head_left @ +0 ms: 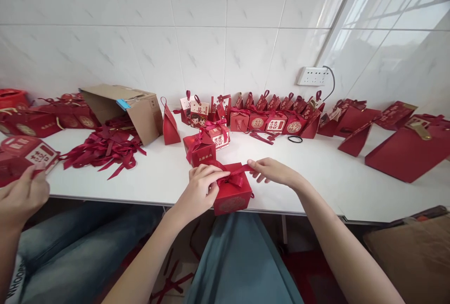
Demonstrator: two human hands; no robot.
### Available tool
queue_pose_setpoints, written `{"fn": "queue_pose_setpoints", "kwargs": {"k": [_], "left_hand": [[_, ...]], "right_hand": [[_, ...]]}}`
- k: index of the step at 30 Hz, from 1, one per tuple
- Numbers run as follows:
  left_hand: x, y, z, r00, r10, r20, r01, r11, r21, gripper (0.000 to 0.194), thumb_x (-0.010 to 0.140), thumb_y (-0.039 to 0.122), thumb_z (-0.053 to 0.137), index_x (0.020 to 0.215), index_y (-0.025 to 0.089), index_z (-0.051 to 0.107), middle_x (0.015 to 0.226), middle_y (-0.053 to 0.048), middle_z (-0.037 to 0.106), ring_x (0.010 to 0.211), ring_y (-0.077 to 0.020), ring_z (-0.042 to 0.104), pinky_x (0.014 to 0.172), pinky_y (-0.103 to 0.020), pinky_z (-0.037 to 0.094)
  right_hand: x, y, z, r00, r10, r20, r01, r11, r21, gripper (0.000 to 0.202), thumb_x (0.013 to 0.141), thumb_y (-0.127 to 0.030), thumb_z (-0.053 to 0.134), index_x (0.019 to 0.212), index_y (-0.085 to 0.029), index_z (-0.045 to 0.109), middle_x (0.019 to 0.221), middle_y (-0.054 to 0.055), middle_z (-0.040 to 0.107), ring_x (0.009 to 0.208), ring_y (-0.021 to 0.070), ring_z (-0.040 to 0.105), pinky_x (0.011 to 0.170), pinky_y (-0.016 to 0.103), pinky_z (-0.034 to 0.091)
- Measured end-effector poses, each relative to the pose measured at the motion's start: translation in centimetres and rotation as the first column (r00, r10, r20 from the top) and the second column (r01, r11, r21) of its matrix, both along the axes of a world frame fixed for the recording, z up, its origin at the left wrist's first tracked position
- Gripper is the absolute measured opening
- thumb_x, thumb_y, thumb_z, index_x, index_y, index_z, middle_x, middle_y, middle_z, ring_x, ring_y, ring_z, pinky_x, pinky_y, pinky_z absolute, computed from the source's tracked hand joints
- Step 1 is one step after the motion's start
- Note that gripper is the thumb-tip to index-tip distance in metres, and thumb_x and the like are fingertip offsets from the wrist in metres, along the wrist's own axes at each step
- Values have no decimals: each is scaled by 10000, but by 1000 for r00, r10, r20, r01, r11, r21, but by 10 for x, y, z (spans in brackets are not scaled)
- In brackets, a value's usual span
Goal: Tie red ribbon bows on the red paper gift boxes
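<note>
A red gift box (pixel 232 199) with a gold pattern on its front stands at the table's front edge, a red ribbon bow (pixel 236 180) on top. My left hand (pixel 201 189) lies against the box's left side, its fingers closed on the ribbon near the knot, index finger stretched over the bow. To the right of the box, my right hand (pixel 267 171) pinches a ribbon end between thumb and fingers and holds it out sideways. Right behind stand another red box (pixel 199 148) with a ribbon and a white-fronted box (pixel 220 136).
A cardboard box (pixel 144 119) lies on its side with a pile of red ribbons (pixel 105 149) before it. Finished-looking red boxes line the wall. Large red bags (pixel 408 154) stand right. Another person's hand (pixel 24 196) holds a box at far left.
</note>
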State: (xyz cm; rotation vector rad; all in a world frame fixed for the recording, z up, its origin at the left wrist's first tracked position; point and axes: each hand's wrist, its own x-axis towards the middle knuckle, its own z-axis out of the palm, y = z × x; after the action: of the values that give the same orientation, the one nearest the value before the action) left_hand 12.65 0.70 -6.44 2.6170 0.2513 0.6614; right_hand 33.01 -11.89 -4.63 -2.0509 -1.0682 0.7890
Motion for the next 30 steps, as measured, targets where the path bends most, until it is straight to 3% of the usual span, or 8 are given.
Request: {"fn": "queue_pose_setpoints", "kwargs": {"k": [3, 7, 13, 16, 21, 24, 27, 30], "left_hand": [[1, 0, 0, 1000, 5, 8, -5, 1000, 0, 437, 836, 83, 349, 1133, 270, 610, 1033, -28, 633, 958, -198, 513, 909, -403, 367], [0, 0, 0, 1000, 6, 3, -6, 1000, -11, 450, 836, 81, 359, 1157, 290, 596, 1015, -20, 631, 952, -195, 523, 906, -389, 367], [-1, -1, 3, 1000, -15, -9, 15, 1000, -23, 506, 831, 67, 352, 1240, 306, 530, 1019, -23, 611, 967, -193, 519, 914, -371, 355], [-1, 0, 5, 999, -26, -28, 26, 1000, 4, 516, 827, 56, 354, 1235, 313, 538, 1007, -21, 602, 953, -191, 514, 911, -371, 352], [-2, 2, 4, 998, -35, -46, 37, 998, 46, 489, 830, 58, 365, 1207, 295, 565, 1045, -23, 593, 973, -192, 502, 919, -379, 343], [-2, 2, 3, 998, -34, -48, 37, 997, 68, 483, 831, 55, 360, 1205, 279, 566, 1049, -31, 591, 989, -195, 495, 925, -387, 339], [-1, 1, 4, 998, -36, -54, 40, 997, 72, 469, 835, 57, 355, 1198, 260, 572, 1031, -37, 589, 979, -193, 495, 920, -392, 344], [0, 1, 4, 998, -36, -44, 39, 997, 59, 449, 840, 66, 361, 1189, 247, 577, 1042, -40, 588, 988, -195, 493, 928, -399, 344]], "right_hand": [[-2, 3, -8, 979, 53, -197, -30, 992, 120, 401, 748, -531, 612, 683, -135, 599, 603, 30, 609, 521, 122, 563, 479, 227, 399], [-4, 17, -6, 978, 69, -195, -13, 962, 273, 317, 725, -460, 625, 719, -150, 559, 498, -55, 487, 480, 87, 484, 494, 217, 370], [-3, 44, 11, 984, 165, -62, -130, 914, 383, 287, 720, -406, 637, 801, -134, 593, 649, -7, 576, 575, 97, 512, 533, 224, 386], [-1, 68, 18, 957, 280, 77, -289, 894, 342, 269, 719, -391, 643, 798, -135, 622, 694, -1, 595, 644, 106, 528, 601, 230, 411], [1, 99, 18, 878, 444, 177, -464, 881, 90, 244, 648, -382, 709, 694, -145, 672, 522, -32, 541, 511, 106, 475, 499, 225, 351], [0, 102, 17, 866, 455, 207, -474, 879, 52, 249, 672, -371, 699, 586, -143, 644, 475, -34, 507, 481, 98, 440, 487, 227, 317], [-5, 98, 23, 872, 420, 252, -455, 885, 100, 407, 786, -486, 569, 568, -144, 600, 488, -38, 458, 494, 87, 399, 505, 232, 294], [-15, 93, 31, 824, 515, 236, -545, 834, 87, 385, 780, -487, 582, 622, -138, 617, 546, -24, 513, 538, 100, 436, 527, 237, 320]]}}
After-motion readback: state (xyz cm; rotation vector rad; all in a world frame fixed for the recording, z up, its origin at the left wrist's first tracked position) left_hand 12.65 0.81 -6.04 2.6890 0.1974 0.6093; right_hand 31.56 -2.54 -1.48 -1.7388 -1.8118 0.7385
